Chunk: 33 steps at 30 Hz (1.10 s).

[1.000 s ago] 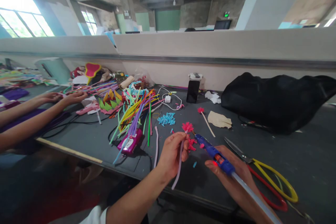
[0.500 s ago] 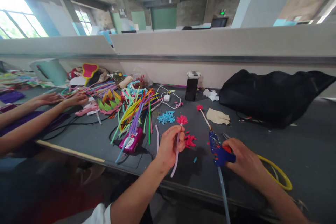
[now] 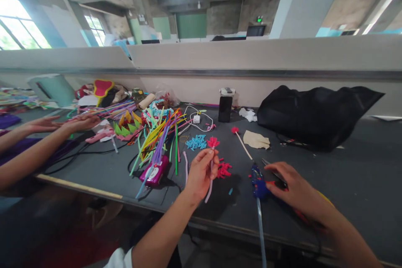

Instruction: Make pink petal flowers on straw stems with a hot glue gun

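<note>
Left hand (image 3: 201,171) grips pink flower (image 3: 213,142) by its lilac stem, above bench (image 3: 348,184). Right hand (image 3: 292,188) at blue glue gun (image 3: 258,184), thumb and forefinger apart; grip cannot be determined. Magenta box (image 3: 161,171): white label, illegible.

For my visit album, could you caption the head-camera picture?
Left hand holding a pink flower, right hand open beside a blue glue gun on the dark table.

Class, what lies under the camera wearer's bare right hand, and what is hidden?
Under the right hand lie metal-bladed scissors with red and yellow handles; parts of the blades and both handles show. The hand and forearm cover the rest; anything else beneath cannot be seen.
</note>
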Available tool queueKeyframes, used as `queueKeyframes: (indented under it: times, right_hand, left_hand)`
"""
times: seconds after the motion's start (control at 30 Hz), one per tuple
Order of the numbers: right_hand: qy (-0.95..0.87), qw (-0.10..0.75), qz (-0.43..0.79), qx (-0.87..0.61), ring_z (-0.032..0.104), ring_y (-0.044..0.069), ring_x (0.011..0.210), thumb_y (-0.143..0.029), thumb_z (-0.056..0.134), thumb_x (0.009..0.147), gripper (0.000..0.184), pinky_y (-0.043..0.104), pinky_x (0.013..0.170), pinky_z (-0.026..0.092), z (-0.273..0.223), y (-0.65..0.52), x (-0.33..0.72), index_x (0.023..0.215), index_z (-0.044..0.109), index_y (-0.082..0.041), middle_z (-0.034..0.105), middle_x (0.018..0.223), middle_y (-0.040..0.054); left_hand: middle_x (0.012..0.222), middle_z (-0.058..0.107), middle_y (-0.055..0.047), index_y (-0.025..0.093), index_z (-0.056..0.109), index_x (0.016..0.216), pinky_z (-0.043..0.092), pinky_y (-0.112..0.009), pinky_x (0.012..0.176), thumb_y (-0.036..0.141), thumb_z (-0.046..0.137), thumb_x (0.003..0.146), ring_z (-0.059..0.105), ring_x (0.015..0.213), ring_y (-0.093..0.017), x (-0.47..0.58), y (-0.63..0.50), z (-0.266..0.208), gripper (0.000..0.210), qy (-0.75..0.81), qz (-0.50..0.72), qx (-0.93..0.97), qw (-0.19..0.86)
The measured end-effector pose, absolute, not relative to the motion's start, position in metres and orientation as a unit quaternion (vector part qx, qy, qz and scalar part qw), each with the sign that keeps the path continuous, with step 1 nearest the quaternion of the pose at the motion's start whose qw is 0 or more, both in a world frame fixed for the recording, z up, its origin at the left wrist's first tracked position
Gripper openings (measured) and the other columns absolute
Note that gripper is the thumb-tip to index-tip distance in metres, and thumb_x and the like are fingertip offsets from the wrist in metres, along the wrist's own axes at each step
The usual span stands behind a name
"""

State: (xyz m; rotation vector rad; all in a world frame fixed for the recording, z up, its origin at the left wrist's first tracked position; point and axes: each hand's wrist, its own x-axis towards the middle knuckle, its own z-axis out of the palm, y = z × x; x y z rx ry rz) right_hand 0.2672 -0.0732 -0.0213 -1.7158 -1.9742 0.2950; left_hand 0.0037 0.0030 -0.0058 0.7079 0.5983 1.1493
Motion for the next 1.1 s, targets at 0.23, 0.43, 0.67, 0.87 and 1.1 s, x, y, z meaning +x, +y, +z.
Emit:
queueKeyframes:
  times: [0.23,0.43,0.67,0.87,1.1]
  right_hand:
    - [-0.747,0.17,0.106,-0.634,0.064,0.017,0.091,-0.031,0.047,0.09,0.025,0.027,0.078,0.049,0.002,-0.034,0.234,0.103,0.067,-0.024,0.068,0.101,0.0045]
    - [-0.777,-0.012,0.022,-0.629,0.062,0.026,0.089,-0.017,0.067,0.071,0.003,0.031,0.073,0.042,-0.008,-0.011,0.21,0.069,0.069,-0.018,0.07,0.084,0.0105]
    - [-0.779,0.004,0.022,-0.627,0.064,0.027,0.084,0.001,0.055,0.069,0.021,0.035,0.074,0.042,-0.009,-0.002,0.195,0.059,0.066,-0.014,0.07,0.071,0.015]
    - [-0.767,0.162,0.137,-0.606,0.064,0.015,0.08,-0.027,0.039,0.094,0.025,0.027,0.069,0.048,0.015,-0.015,0.204,0.094,0.063,-0.019,0.07,0.09,0.0054]
    - [-0.476,0.477,0.593,-0.441,0.057,0.01,0.061,-0.042,0.064,0.085,0.026,0.018,0.042,0.035,0.011,-0.041,0.185,0.085,0.051,-0.02,0.066,0.084,0.0035]
  left_hand:
    - [0.06,0.056,0.004,0.012,0.064,0.083,0.02,-0.016,0.035,0.032,0.077,0.07,0.038,0.039,-0.002,-0.001,0.01,-0.009,0.027,0.29,0.514,0.304,0.747]
    - [0.058,0.055,0.004,0.012,0.064,0.081,0.019,-0.016,0.035,0.032,0.076,0.069,0.038,0.038,-0.002,-0.004,0.01,-0.007,0.026,0.291,0.504,0.3,0.756]
    - [0.058,0.055,0.004,0.012,0.064,0.083,0.017,-0.017,0.036,0.032,0.074,0.072,0.038,0.038,-0.002,-0.005,0.01,-0.011,0.025,0.279,0.5,0.304,0.761]
    - [0.057,0.054,0.004,0.012,0.064,0.082,0.017,-0.017,0.035,0.032,0.073,0.072,0.038,0.038,-0.003,-0.002,0.008,-0.012,0.024,0.292,0.495,0.307,0.758]
    - [0.058,0.054,0.004,0.012,0.064,0.082,0.017,-0.017,0.036,0.033,0.072,0.074,0.037,0.038,-0.002,0.009,0.0,-0.011,0.024,0.312,0.462,0.313,0.769]
